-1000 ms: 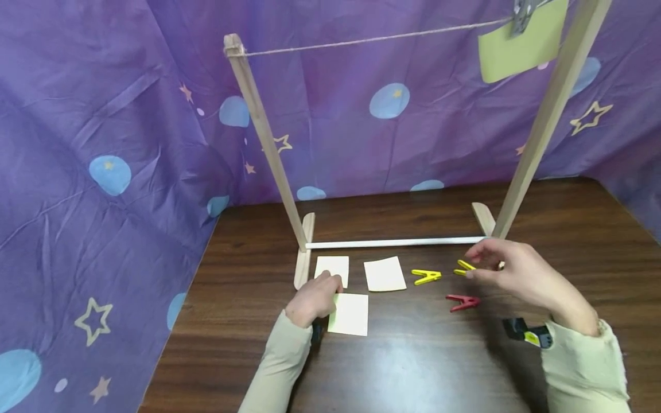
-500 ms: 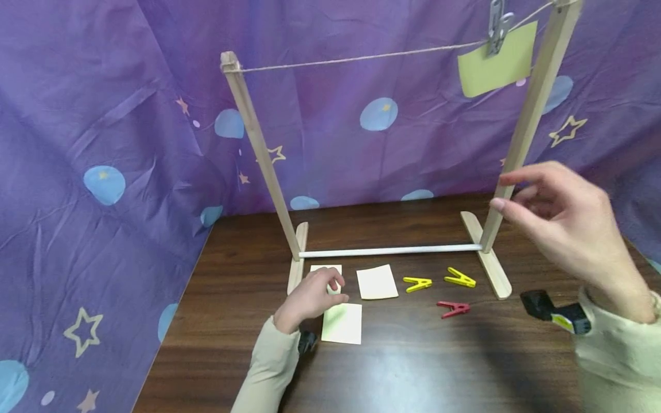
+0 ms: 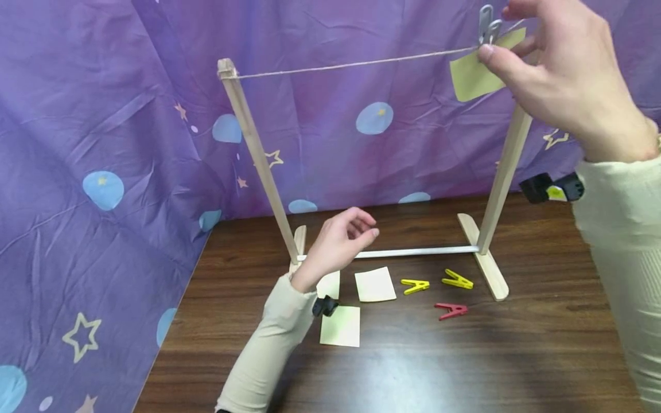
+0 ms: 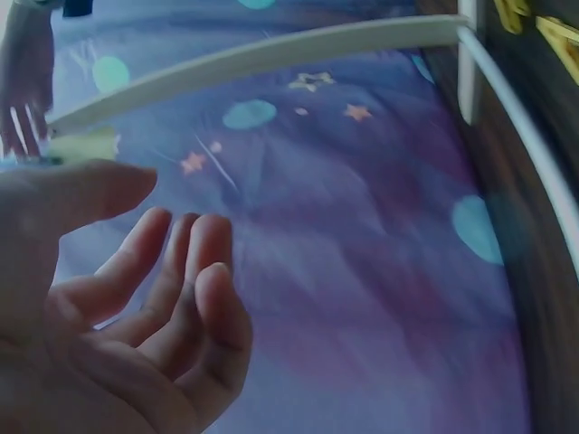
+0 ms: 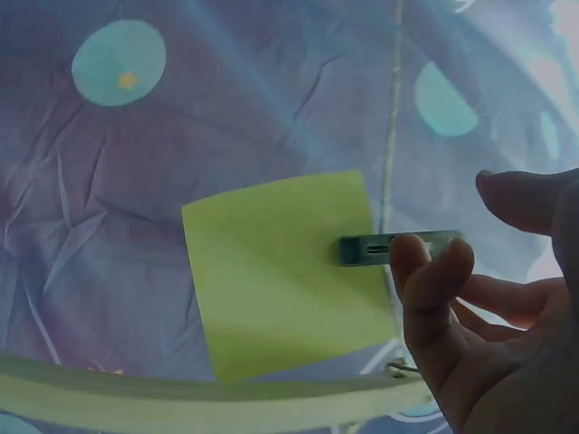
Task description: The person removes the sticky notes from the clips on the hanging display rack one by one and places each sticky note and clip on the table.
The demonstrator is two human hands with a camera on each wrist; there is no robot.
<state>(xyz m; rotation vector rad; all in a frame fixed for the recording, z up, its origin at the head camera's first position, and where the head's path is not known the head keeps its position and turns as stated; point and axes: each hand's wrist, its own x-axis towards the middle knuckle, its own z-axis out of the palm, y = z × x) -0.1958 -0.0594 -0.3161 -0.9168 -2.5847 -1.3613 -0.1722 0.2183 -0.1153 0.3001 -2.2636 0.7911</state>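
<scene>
My right hand [image 3: 573,74] is raised beside a grey clothespin [image 3: 488,28] that fixes a yellow-green paper square [image 3: 472,77] to the string [image 3: 356,65]. In the right wrist view, fingertips overlap the outer end of the clothespin [image 5: 362,250], while the thumb stands apart from it; whether they touch is unclear. The paper [image 5: 280,280] hangs against the curtain. Loosely bent and holding nothing, my left hand [image 3: 338,244] hovers in front of the frame's lower left, above the papers. The left wrist view shows its thumb and fingers [image 4: 213,312] apart.
The string runs between two wooden posts [image 3: 255,149], joined below by a white rod [image 3: 413,252]. On the dark table lie pale paper squares [image 3: 375,285], two yellow clothespins [image 3: 457,279] and a red clothespin [image 3: 451,311]. A purple curtain [image 3: 320,132] hangs behind.
My right hand has risen from near the yellow clothespins up to the grey clothespin on the string. My left hand has lifted off the papers, moving up and slightly right.
</scene>
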